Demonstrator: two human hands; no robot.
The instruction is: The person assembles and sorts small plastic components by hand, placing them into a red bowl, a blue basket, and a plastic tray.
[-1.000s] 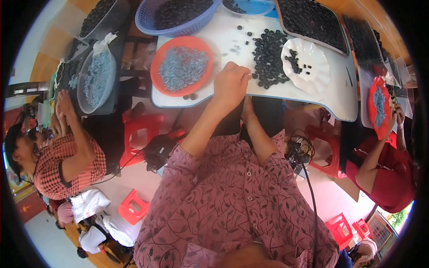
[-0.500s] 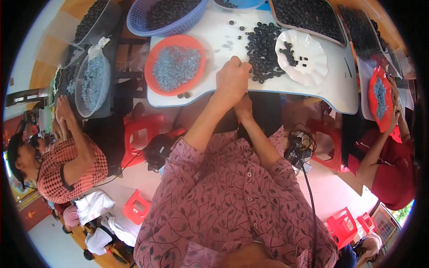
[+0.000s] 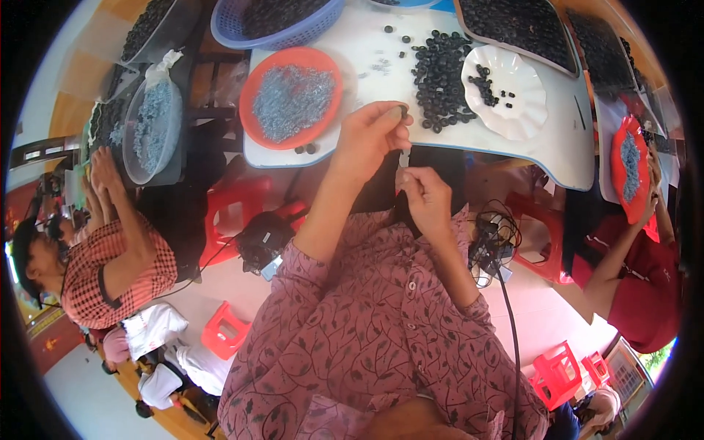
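My left hand point(image 3: 372, 138) is raised at the table's near edge, pinching a small black ring-shaped piece point(image 3: 403, 111) between thumb and fingertips. Just below it, my right hand point(image 3: 427, 196) is closed in a pinch. A small pale, clear-looking piece point(image 3: 404, 157) shows at its fingertips, too small to make out fully. Beyond my hands a spread of loose black ring-shaped pieces point(image 3: 440, 81) lies on the white table point(image 3: 337, 158). To its right sits a white scalloped plate point(image 3: 524, 110) with several small black pieces. An orange-red plate point(image 3: 248, 110) heaped with clear bluish plastic bits lies left of my hands.
A blue-purple basket point(image 3: 282, 33) and a tray point(image 3: 506, 48) of black pieces stand at the back. Co-workers sit on both sides: one in a checked shirt point(image 3: 117, 275), one in dark red point(image 3: 645, 290). Red stools point(image 3: 227, 330) and a cable point(image 3: 510, 315) are around me.
My hands, close together and overlapping before, have moved apart. The left has turned, showing the black ring-shaped piece; the right has come lower and into plain view. The view has shifted slightly.
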